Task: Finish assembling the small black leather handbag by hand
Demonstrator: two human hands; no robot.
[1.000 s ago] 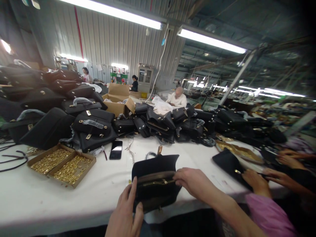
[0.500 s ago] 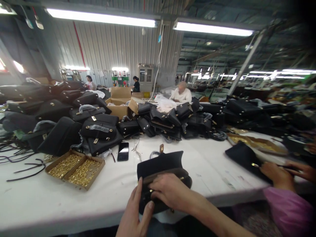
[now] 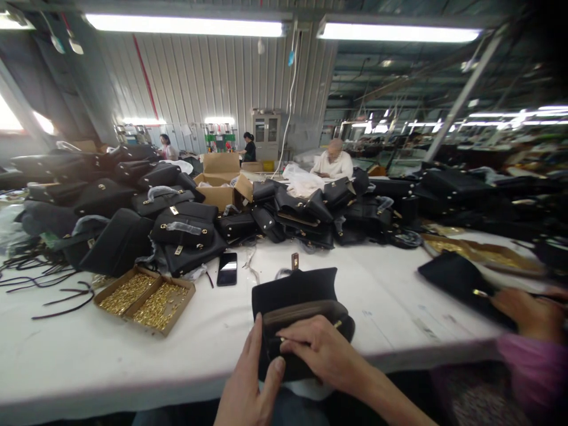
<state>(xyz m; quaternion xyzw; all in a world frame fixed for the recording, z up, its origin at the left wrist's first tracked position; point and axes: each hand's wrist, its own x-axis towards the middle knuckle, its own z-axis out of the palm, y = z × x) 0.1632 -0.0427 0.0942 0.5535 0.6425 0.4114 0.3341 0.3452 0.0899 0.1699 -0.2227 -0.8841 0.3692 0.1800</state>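
Two hands, one black handbag (image 3: 295, 290), and it sits right at the near edge of the white table (image 3: 381, 296), flap up, mouth open! Count along: one phone (image 3: 227, 270) beyond it to the left, one two-part tray (image 3: 181, 312) beside that, both halves loaded with gold bits far too many to number. A second tray (image 3: 536, 269) over on the right, one cardboard box (image 3: 216, 194) further back, three people in the background, and the heaped bags (image 3: 186, 228)? Overlapping too much to count! One neighbour's pink sleeve (image 3: 530, 361) on the right, with a single dark bag (image 3: 464, 284) under that worker's hand.

Now the grip! The left hand (image 3: 252, 373) has the handbag by its left side, fingers along the edge, thumb in front. The right hand (image 3: 317, 349) lies across the opening, fingertips bunched narrow by a small gold piece (image 3: 282, 339); whether they pinch it, I can't tell. The handbag sits between both hands, touching each.
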